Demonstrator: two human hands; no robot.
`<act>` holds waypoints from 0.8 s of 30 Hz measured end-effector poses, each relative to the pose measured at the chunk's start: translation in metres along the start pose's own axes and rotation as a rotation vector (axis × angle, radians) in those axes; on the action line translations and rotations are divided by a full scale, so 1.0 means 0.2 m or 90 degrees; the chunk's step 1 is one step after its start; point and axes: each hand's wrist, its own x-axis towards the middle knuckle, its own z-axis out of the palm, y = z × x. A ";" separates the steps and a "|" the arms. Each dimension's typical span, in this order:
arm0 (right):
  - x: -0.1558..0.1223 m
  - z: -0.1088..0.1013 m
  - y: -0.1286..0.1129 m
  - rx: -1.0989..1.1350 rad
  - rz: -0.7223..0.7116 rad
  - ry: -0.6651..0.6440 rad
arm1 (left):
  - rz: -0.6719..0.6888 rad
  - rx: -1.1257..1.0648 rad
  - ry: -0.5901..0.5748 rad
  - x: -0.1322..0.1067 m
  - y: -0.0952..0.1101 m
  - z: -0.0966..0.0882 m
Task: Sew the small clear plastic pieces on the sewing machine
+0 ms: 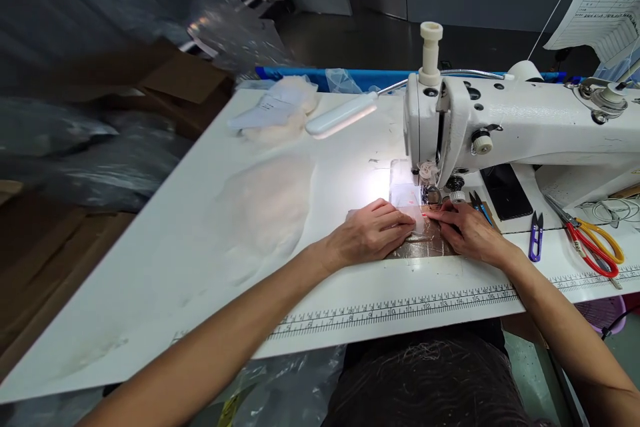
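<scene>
A small piece of sheer white fabric (412,219) lies at the presser foot (431,196) of the white sewing machine (505,110). My left hand (377,230) holds its left side, fingers closed together and pressed down on it. From the right, my right hand (467,230) reaches to the cloth's edge with thumb and index finger pinched close to the foot. A small pinkish-orange spot shows by those fingertips. Under both hands is a shiny brownish plate or tape (423,247) on the tabletop. The fingertips partly cover the fabric.
Right of the machine needle lie dark-bladed snips (481,207), a black phone (507,191), purple snips (536,237) and red-and-yellow scissors (595,240). A lamp (343,115) lights the sewing spot. Sheer pale fabric (265,207) spreads at left. A printed ruler (390,312) follows the table's front edge.
</scene>
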 end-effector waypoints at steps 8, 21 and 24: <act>-0.01 0.01 -0.03 -0.066 -0.075 -0.031 | 0.010 0.023 0.003 0.01 0.00 0.00; -0.01 0.02 -0.04 -0.105 -0.076 -0.033 | 0.006 0.033 -0.013 -0.01 0.00 0.00; -0.01 0.02 -0.03 -0.108 -0.087 -0.025 | -0.038 0.014 -0.020 -0.02 0.00 -0.02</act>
